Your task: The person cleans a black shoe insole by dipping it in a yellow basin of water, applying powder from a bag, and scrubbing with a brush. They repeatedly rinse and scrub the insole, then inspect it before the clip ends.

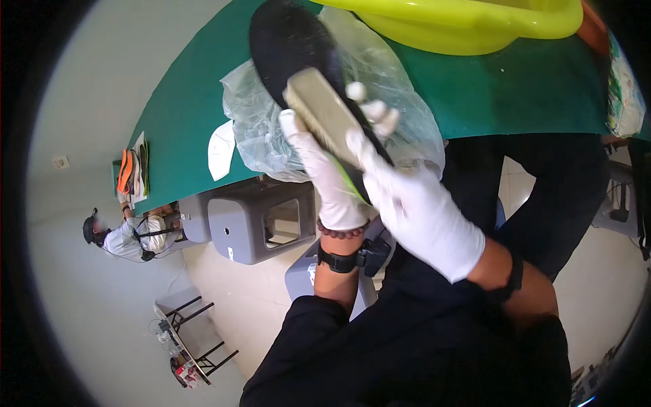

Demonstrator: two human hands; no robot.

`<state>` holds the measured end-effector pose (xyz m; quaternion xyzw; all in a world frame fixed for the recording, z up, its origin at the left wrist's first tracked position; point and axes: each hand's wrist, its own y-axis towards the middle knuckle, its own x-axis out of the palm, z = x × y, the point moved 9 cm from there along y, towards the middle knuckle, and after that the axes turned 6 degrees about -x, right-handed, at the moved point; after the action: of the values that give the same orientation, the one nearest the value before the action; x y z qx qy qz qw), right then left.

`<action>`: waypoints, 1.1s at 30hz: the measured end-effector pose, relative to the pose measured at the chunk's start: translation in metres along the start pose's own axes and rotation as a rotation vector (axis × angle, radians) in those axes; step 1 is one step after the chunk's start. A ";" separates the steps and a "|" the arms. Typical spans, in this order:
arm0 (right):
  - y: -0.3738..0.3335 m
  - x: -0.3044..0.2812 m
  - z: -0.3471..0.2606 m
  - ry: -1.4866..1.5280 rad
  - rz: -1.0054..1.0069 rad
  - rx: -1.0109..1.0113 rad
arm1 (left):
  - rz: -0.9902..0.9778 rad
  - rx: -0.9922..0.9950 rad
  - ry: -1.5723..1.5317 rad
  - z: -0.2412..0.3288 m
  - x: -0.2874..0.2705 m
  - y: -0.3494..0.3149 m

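A long black insole (288, 44) with a bright green edge slants up and away over a crumpled clear plastic bag (258, 136). My left hand (329, 180), in a white glove, is closed round the insole from beneath; its thumb shows along the left side and its fingertips curl over the right edge. A beige block brush (322, 112) lies against the insole's upper face, its pale bristles showing along the left side. My right hand (420, 210), also in a white glove, grips the brush's near end. Slight blur softens the brush and right hand.
A yellow basin (447, 27) stands on the green table (522, 102). Left of the bag lies a white mask-like piece (222, 150). Grey stools (247, 227) sit below the table edge. Another person (132, 234) works at the far left near orange and dark insoles (127, 171).
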<state>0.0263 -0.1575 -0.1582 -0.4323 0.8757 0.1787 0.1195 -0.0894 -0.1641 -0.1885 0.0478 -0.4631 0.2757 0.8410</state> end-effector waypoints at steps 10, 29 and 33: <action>0.018 0.009 0.007 0.099 -0.067 0.073 | 0.137 -0.024 0.089 0.007 -0.022 0.012; 0.027 -0.015 0.028 0.236 0.113 -0.028 | 0.144 0.027 0.340 -0.022 0.002 0.008; -0.003 0.025 0.014 0.229 -0.061 0.041 | -0.032 -0.057 0.029 0.012 -0.023 0.016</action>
<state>0.0152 -0.1713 -0.1803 -0.4737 0.8737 0.1063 0.0328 -0.1164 -0.1639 -0.2033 0.0270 -0.4578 0.2495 0.8529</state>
